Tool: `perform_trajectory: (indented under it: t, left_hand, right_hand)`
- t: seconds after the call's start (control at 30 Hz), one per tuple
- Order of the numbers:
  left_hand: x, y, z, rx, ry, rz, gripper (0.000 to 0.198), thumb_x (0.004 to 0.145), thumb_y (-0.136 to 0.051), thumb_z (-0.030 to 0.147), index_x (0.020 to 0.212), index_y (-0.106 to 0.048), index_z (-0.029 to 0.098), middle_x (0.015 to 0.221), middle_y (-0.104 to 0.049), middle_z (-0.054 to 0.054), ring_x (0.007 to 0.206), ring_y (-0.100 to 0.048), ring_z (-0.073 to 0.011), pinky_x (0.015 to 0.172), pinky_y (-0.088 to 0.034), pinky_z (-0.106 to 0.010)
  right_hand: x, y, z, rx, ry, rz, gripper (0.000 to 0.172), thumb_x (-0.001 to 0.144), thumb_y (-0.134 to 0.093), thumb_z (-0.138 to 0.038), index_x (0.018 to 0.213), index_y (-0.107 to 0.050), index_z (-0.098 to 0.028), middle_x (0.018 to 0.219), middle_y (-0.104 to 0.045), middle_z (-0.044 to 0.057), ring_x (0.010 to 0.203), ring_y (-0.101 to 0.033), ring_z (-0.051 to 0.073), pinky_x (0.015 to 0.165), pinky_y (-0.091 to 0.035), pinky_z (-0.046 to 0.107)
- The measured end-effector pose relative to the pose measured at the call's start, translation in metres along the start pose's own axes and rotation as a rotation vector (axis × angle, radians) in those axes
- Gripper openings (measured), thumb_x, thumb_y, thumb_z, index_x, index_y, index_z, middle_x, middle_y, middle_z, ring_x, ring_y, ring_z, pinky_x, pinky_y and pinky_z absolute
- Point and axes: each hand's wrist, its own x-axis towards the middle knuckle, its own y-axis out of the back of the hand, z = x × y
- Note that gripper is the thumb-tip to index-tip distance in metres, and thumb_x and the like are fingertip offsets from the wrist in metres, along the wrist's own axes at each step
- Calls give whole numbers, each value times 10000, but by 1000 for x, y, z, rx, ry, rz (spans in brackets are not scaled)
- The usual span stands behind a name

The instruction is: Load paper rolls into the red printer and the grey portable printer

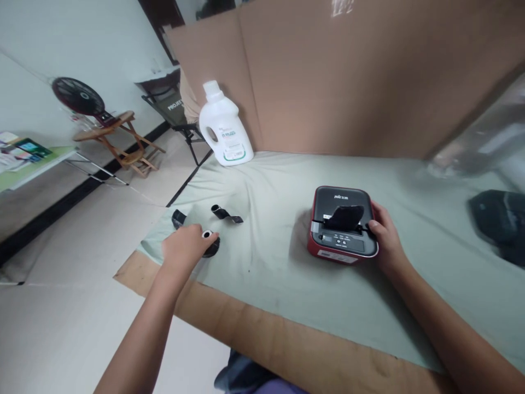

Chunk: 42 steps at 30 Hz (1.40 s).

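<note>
My left hand (182, 245) is closed around a small roll of black tape or labels (212, 249) with a white core, low over the cloth at the left. My right hand (388, 241) grips the right side of a red and black label printer (341, 196), thumb on its top edge and fingers mostly hidden behind the side. From the printer's slot a black strip (345, 218) sticks up. A curled black strip (227, 214) lies beyond the roll. Another black piece (179, 218) shows just past my left knuckles.
A pale green cloth (262, 241) covers the wooden table (262, 328). At the back stands a white jug (227, 128) against a cardboard panel (328, 82). A blurred dark object (498, 224) and clear plastic (476, 137) are at the right. A fan (80, 98) stands off to the left.
</note>
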Motion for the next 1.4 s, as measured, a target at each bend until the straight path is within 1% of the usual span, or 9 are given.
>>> perform_trajectory:
  t: [0.2,0.3,0.4,0.47,0.6,0.67,0.73,1.07,1.4]
  left_hand:
    - [13,-1,-5,37,31,-65,559,851,-474,686,823,-686,170,1056,-719,-239,976,-664,-445,779,-482,-502]
    - [9,9,-1,8,27,15,623,824,-492,744,963,-689,170,1053,-719,-234,1000,-655,-462,797,-471,-509]
    - [-3,20,24,-262,-63,217,584,853,-497,712,1107,-634,205,891,-712,-128,927,-665,-373,764,-469,-428]
    - [-13,22,59,-591,-238,218,465,888,-503,634,1081,-612,224,746,-641,-36,795,-645,-264,708,-454,-340]
    - [-31,13,151,-1141,-583,-273,409,879,-562,526,1147,-568,218,747,-583,6,658,-548,-163,617,-414,-275]
    - [-37,4,188,-1187,-588,-508,394,840,-630,451,1135,-548,202,725,-567,9,621,-519,-145,571,-384,-259]
    - [-40,-4,208,-1206,-528,-617,364,824,-643,401,1108,-525,207,697,-541,22,587,-498,-132,530,-348,-242]
    - [-39,-25,203,-1487,-491,-759,464,786,-715,422,1151,-479,260,813,-568,29,576,-516,-113,511,-417,-218]
    - [-37,-37,203,-1547,-492,-820,515,795,-727,478,1199,-484,272,875,-584,15,635,-549,-131,501,-421,-214]
  right_hand:
    - [0,-1,-4,27,1,-21,578,900,-543,-498,1432,-508,-275,1505,-552,74,1414,-488,287,1153,-416,439]
    - [-1,-1,-5,49,-14,-17,580,894,-555,-497,1428,-506,-276,1508,-550,75,1420,-482,288,1170,-397,451]
    - [-1,-1,-5,56,-21,-22,587,891,-569,-514,1426,-504,-283,1516,-544,74,1431,-470,291,1193,-368,464]
    - [-1,-1,-5,76,-18,-23,590,893,-583,-524,1423,-507,-277,1520,-539,77,1437,-461,292,1202,-355,463]
    - [-1,-2,-2,160,-21,-31,584,884,-630,-511,1408,-529,-274,1520,-537,74,1441,-454,295,1205,-351,460]
    - [-1,-3,1,227,-29,-35,577,873,-648,-489,1405,-534,-296,1524,-533,52,1451,-441,293,1215,-337,464]
    - [-2,-4,4,293,-41,-45,581,865,-652,-469,1413,-527,-321,1540,-517,25,1468,-416,291,1231,-313,471]
    - [-7,-6,-4,282,-67,-45,650,805,-608,-306,1446,-504,-334,1550,-499,4,1488,-376,312,1201,-364,491]
    - [-9,-7,9,366,-34,-62,623,877,-635,-512,1454,-482,-335,1580,-461,9,1500,-354,298,1228,-324,478]
